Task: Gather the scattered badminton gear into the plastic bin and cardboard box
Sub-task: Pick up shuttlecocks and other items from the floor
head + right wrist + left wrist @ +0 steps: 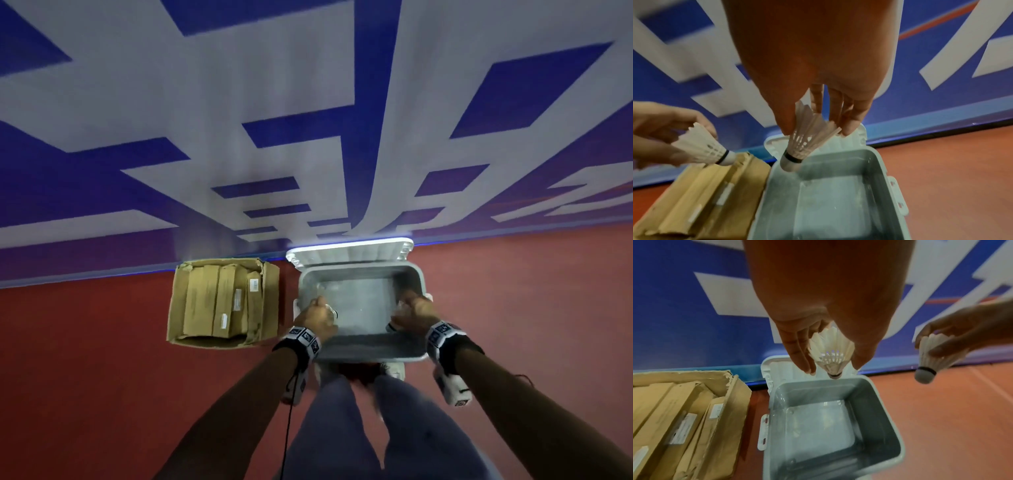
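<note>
A grey plastic bin (pixel 359 358) stands on the floor with its lid (pixel 349 251) tipped back against the wall. My left hand (pixel 833 369) pinches a white feather shuttlecock (pixel 830 352), cork down, over the bin's (pixel 898 451) left part. Over the right part my right hand (pixel 817 132) pinches a second shuttlecock (pixel 801 146), also cork down. Both hands (pixel 317 317) (pixel 411 310) hover just above the rim. Left of the bin (pixel 879 159) sits an open cardboard box (pixel 270 298) with several long brown cartons lying inside.
A blue-and-white banner wall (pixel 308 102) rises right behind the bin and box. Red floor (pixel 102 377) spreads to both sides. My legs (pixel 342 428) stand at the bin's near edge. White clasps (pixel 763 431) stick out from the bin's sides.
</note>
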{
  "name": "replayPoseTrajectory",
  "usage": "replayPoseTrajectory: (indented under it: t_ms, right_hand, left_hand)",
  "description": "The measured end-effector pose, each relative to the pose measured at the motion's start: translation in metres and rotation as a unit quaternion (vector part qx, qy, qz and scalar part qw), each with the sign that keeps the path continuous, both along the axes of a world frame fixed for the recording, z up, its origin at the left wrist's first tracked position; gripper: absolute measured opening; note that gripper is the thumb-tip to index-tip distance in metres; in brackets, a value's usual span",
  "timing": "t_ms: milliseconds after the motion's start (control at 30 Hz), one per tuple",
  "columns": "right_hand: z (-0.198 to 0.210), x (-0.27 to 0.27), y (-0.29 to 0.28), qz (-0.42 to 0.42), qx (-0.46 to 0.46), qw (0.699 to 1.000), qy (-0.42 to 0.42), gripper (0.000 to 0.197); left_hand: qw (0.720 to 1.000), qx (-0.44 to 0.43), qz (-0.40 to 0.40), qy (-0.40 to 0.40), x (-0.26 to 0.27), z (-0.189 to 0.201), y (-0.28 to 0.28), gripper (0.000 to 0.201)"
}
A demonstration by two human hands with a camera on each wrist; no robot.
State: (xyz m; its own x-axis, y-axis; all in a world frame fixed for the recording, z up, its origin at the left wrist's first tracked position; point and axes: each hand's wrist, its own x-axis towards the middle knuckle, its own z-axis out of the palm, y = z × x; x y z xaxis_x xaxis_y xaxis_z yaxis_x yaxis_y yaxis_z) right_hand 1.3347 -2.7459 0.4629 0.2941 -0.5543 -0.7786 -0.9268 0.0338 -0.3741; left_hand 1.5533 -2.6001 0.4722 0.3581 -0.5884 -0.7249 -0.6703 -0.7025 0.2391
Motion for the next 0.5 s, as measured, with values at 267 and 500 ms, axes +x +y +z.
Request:
replayPoseTrajectory:
  t_ms: [267,500]
  right_hand:
    - [-0.120,0.001,0.008,0.066,0.027,0.994,0.084,0.075]
    - [-0.176,0.009,0.026,0.060,0.013,0.995,0.076,0.061]
  left_hand:
    - [0.990,0.066,-0.120,-0.017,0.011,-0.122,0.026,0.038]
    - [0.991,0.069,-0.113,0.007,0.013,-0.192,0.052,0.064]
